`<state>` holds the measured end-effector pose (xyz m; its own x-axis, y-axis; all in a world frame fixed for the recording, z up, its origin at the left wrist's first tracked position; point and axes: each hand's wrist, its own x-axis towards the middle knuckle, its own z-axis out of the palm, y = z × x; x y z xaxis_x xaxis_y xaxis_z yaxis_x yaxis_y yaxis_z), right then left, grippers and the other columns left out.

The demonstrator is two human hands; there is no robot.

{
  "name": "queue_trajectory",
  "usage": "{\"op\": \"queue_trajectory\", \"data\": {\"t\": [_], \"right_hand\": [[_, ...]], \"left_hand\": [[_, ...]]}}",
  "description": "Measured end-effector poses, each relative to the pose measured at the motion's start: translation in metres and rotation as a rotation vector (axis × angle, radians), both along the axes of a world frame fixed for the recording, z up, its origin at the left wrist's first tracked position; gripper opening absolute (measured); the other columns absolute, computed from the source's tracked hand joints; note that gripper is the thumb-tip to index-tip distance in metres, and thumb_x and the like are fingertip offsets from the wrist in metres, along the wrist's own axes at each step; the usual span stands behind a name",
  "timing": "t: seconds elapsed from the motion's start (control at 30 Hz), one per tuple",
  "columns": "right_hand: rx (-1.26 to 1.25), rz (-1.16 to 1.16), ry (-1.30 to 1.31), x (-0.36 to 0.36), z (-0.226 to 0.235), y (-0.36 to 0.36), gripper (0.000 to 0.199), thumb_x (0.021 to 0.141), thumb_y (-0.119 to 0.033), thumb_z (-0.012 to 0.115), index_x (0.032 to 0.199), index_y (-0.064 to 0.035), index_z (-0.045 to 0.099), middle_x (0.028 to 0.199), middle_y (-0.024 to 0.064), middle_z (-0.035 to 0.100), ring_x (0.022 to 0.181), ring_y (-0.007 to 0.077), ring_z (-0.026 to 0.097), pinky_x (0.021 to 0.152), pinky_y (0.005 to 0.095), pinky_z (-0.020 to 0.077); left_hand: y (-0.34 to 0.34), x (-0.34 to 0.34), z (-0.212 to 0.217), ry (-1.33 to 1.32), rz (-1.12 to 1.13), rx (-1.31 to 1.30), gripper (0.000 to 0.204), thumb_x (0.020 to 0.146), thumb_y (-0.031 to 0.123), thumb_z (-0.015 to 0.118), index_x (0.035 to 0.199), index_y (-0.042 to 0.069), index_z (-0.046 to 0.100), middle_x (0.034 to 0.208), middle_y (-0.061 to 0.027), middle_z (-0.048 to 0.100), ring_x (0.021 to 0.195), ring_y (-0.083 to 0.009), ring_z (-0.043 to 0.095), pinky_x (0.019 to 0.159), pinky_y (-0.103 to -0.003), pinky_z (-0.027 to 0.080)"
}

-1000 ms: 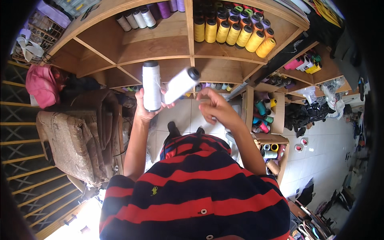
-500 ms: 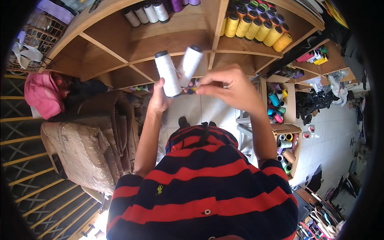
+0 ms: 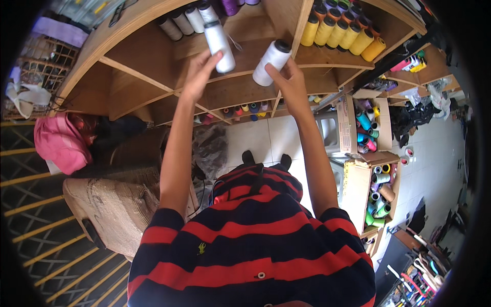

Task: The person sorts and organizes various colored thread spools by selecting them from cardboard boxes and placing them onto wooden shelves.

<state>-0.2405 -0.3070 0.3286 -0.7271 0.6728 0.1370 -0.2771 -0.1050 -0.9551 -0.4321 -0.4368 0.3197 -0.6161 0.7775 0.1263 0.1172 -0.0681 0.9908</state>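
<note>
My left hand [image 3: 199, 74] is closed around a spool of white thread [image 3: 220, 50], tilted a little, in front of the upper shelf compartment. A loose thread end hangs off beside it. To the right, my right hand [image 3: 290, 84] grips another white thread spool [image 3: 271, 62], its black end showing at the top. The two spools are apart. Just beyond the left-hand spool, a short row of white and grey spools [image 3: 194, 19] stands in the compartment.
The wooden shelf [image 3: 135, 74] spans the far side, with yellow spools [image 3: 337, 33] in the right compartment. Cardboard boxes of mixed spools [image 3: 378, 192] stand at right. A brown woven sack [image 3: 110, 210] and a pink cloth bundle [image 3: 61, 143] lie at left.
Both hands have moved forward toward the shelf. The second white spool, formerly beside the first at my left hand, is now in my right hand, and the spools are farther apart.
</note>
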Motion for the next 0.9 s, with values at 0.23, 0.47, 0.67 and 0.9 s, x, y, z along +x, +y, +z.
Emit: {"op": "queue_trajectory", "data": {"t": [0.23,0.47,0.67,0.9], "right_hand": [[0.004,-0.086,-0.150,0.031,-0.016,-0.006,0.048,0.082,-0.017,0.071,0.122,0.0001,0.052,0.110,0.0108,0.062,0.101,0.0170,0.059,0.088,0.0304,0.0455],[-0.014,-0.105,-0.210,0.068,-0.014,-0.011,0.051,0.083,-0.018,0.071,0.125,-0.0010,0.049,0.110,0.0101,0.062,0.103,0.0167,0.058,0.087,0.0313,0.0465],[-0.015,-0.083,-0.264,0.075,-0.015,-0.019,0.054,0.083,-0.019,0.071,0.128,-0.0018,0.048,0.112,0.0098,0.061,0.104,0.0174,0.058,0.088,0.0321,0.0466],[-0.010,0.006,-0.285,0.072,-0.014,-0.023,0.051,0.082,-0.019,0.072,0.124,-0.0011,0.049,0.111,0.0109,0.061,0.102,0.0179,0.059,0.087,0.0322,0.0478]], "left_hand": [[0.066,-0.068,-0.016,0.147,0.067,-0.077,0.044,0.085,0.033,0.070,0.115,0.001,0.062,0.104,-0.0043,0.065,0.094,-0.0117,0.055,0.086,-0.028,0.042],[0.086,-0.092,-0.029,0.126,0.088,-0.122,0.046,0.081,0.034,0.073,0.111,0.000,0.064,0.104,-0.0044,0.065,0.092,-0.0114,0.055,0.087,-0.026,0.040],[0.082,-0.092,-0.027,0.124,0.113,-0.135,0.045,0.080,0.036,0.074,0.107,0.000,0.067,0.101,-0.0045,0.065,0.092,-0.0118,0.055,0.087,-0.026,0.041],[0.072,-0.097,-0.019,0.203,0.053,-0.131,0.045,0.080,0.031,0.073,0.108,-0.002,0.064,0.097,-0.0067,0.066,0.088,-0.0138,0.058,0.084,-0.027,0.044]]}}
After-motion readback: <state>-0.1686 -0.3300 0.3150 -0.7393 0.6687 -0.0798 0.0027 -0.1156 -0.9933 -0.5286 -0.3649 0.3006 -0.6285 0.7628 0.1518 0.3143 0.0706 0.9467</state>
